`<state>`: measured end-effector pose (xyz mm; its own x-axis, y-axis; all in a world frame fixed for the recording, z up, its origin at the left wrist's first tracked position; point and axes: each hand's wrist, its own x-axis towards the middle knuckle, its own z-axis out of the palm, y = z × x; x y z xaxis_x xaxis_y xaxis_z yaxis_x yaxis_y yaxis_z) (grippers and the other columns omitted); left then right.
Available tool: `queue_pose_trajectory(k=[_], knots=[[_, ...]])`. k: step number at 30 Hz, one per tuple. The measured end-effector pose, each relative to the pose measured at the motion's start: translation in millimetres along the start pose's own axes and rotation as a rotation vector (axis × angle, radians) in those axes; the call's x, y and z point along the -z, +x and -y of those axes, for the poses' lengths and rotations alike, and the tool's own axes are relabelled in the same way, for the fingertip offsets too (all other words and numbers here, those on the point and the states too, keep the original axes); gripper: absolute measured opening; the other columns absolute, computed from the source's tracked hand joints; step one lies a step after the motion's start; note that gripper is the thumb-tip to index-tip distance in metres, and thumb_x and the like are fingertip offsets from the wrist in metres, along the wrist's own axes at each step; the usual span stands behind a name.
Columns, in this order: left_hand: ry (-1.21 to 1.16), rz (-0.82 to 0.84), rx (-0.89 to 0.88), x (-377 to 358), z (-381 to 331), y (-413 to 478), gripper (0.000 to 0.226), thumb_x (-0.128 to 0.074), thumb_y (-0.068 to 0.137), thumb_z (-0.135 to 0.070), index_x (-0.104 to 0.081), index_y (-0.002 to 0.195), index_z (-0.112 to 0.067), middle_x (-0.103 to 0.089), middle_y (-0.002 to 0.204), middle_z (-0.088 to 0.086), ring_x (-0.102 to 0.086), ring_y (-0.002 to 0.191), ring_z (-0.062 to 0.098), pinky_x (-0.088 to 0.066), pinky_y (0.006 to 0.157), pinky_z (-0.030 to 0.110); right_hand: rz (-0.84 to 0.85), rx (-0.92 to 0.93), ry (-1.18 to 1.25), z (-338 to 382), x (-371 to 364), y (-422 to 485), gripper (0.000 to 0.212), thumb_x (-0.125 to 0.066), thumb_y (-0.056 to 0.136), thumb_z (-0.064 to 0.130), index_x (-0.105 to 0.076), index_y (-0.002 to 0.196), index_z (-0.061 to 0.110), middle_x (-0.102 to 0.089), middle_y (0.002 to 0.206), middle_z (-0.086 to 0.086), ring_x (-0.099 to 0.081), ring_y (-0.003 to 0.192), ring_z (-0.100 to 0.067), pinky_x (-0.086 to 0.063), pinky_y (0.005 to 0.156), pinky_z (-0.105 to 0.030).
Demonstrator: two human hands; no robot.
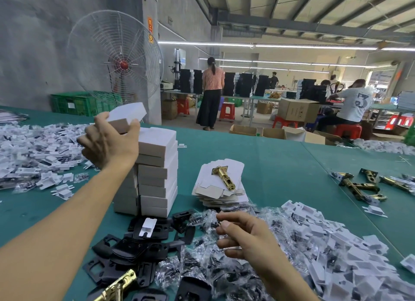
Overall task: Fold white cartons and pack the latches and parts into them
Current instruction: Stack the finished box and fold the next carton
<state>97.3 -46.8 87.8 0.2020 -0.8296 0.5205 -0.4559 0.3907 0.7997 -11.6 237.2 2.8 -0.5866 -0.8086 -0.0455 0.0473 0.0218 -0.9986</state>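
Your left hand (110,141) is raised over the green desk (269,161), its fingers closed round one folded white carton (126,117). The carton is tilted, its long axis running from your palm up and away to the right, just above the stack of folded cartons (157,172). Your right hand (244,237) hovers low over the bagged screws (202,267), fingers loosely curled, with nothing plainly held. Right of the stack lies a pile of flat carton blanks (215,193). A brass latch (224,177) lies on the pile, long axis diagonal, faceplate end far-left, bolt end near-right. Black plates (134,244) lie in a heap near you. More brass latches (363,186) are scattered far right. White plastic pieces (33,148) are heaped at the left, and more at the right.
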Motion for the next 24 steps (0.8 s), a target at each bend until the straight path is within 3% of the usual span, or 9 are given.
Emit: queue_pose_trajectory(k=[16,20,24], knots=[[0.098,0.082,-0.031,-9,21,12,0.052,-0.058,0.085,-0.066,-0.054,0.129,-0.038,-0.046,0.132,0.015,-0.035,0.125,0.036,-0.027,0.101,0.048,-0.009,-0.033,-0.045,-6,1,3,0.016,-0.061,0.097,0.013,-0.075,0.098,0.02,-0.075,0.09,-0.007,-0.067,0.068,-0.013,-0.053,0.059,-0.022],[0.108,0.139,-0.03,-10,20,15,0.057,-0.04,0.086,-0.072,-0.053,0.131,-0.04,-0.043,0.138,0.012,-0.035,0.126,0.033,-0.024,0.105,0.049,-0.011,-0.034,-0.051,-7,0,3,0.015,-0.062,0.096,0.014,-0.076,0.098,0.02,-0.076,0.09,-0.008,-0.068,0.068,-0.013,-0.053,0.059,-0.022],[0.076,0.201,-0.03,-12,16,16,0.049,-0.03,0.094,-0.062,-0.053,0.132,-0.039,-0.04,0.143,0.01,-0.031,0.132,0.032,-0.019,0.109,0.051,-0.021,-0.035,-0.051,-7,0,3,0.016,-0.062,0.096,0.015,-0.076,0.096,0.021,-0.076,0.091,-0.007,-0.069,0.069,-0.014,-0.052,0.06,-0.023]])
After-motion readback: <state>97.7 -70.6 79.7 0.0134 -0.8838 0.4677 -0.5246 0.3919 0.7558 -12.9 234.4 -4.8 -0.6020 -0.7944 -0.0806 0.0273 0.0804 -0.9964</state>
